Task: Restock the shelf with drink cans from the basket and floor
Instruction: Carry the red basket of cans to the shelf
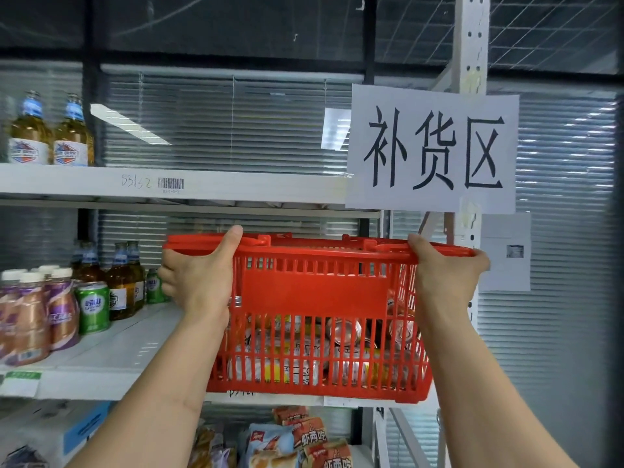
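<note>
I hold a red plastic basket (314,292) up at the level of the middle shelf (111,352), its bottom over the shelf's front edge. My left hand (199,278) grips the basket's left rim, thumb over the top. My right hand (445,275) grips the right rim the same way. Several drink cans (341,332) lie on their sides inside the basket, seen through the slats. A green can (93,307) stands on the shelf to the left.
Purple drink bottles (30,315) and amber glass bottles (123,282) fill the middle shelf's left part. Two more amber bottles (50,133) stand on the upper shelf. A paper sign (432,150) hangs on the white upright. Snack bags (297,440) lie on the lower shelf.
</note>
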